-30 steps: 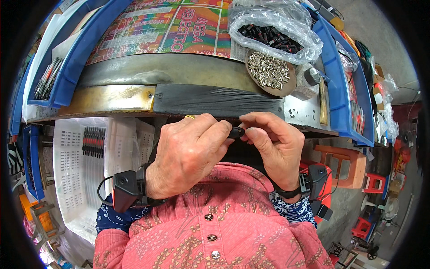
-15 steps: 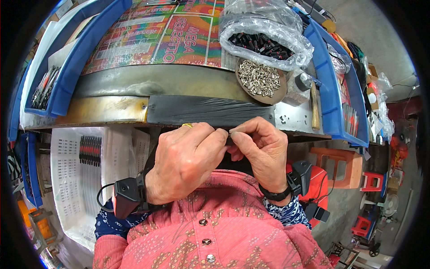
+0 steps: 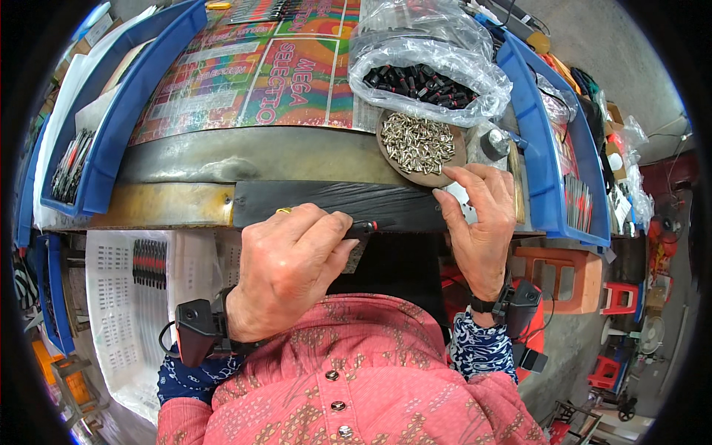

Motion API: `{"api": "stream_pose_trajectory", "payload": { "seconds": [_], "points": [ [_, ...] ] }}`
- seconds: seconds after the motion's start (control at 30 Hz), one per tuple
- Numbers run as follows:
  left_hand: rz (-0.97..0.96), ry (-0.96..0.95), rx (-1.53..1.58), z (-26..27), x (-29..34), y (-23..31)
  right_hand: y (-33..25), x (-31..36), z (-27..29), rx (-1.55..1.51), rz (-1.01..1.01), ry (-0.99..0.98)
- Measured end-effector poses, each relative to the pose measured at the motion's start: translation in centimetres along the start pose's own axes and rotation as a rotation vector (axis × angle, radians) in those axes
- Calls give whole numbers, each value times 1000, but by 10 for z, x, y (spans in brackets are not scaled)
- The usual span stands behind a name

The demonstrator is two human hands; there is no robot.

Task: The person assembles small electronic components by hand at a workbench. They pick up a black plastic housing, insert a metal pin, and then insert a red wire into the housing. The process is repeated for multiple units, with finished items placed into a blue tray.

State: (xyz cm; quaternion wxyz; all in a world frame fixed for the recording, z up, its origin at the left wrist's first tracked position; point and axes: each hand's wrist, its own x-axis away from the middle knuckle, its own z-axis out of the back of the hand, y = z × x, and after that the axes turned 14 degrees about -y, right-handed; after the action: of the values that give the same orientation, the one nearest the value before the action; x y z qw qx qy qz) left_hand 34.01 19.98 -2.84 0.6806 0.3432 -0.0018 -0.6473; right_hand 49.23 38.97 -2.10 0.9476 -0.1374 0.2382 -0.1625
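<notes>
My left hand (image 3: pixel 289 259) is closed around a small black piece with a red band (image 3: pixel 363 228), whose end pokes out past the fingertips above the dark front edge of the bench. To the right, my right hand (image 3: pixel 483 222) reaches to the near rim of a round brown dish (image 3: pixel 461 148). Its thumb and forefinger are apart, and I see nothing between them. Small shiny metal pieces (image 3: pixel 415 141) are heaped in that dish. Behind it lies an open clear plastic bag (image 3: pixel 486 78) full of black pieces with red marks (image 3: pixel 419 83).
Blue bins (image 3: pixel 111 126) (image 3: pixel 545 148) flank the bench on both sides, with thin black and red items in them. A small bottle (image 3: pixel 495 143) stands right of the dish. Below left is a white perforated basket (image 3: pixel 115 297) with a row of black-and-red items (image 3: pixel 150 263).
My hands were together in front of me; now they are apart. The right has moved right and forward to the dish with its fingers spread, while the left keeps the black piece.
</notes>
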Motion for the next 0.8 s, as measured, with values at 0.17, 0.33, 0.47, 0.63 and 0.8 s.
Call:
{"api": "stream_pose_trajectory", "payload": {
  "seconds": [0.17, 0.33, 0.47, 0.63, 0.8],
  "points": [
    [43, -21, -3, 1, -2, -1, 8, 0, -2, 121, 33, -28],
    [51, -38, -9, -1, -3, -2, 10, 0, -6, 97, 59, -40],
    [58, -41, 0, -2, -4, -2, 12, -1, -7, 57, 45, -49],
    [54, -49, 4, -2, -4, 0, 16, -7, -1, -18, 52, -119],
    [52, -50, 8, -2, -3, 1, 17, -14, 4, -107, 61, -206]
  ]
}}
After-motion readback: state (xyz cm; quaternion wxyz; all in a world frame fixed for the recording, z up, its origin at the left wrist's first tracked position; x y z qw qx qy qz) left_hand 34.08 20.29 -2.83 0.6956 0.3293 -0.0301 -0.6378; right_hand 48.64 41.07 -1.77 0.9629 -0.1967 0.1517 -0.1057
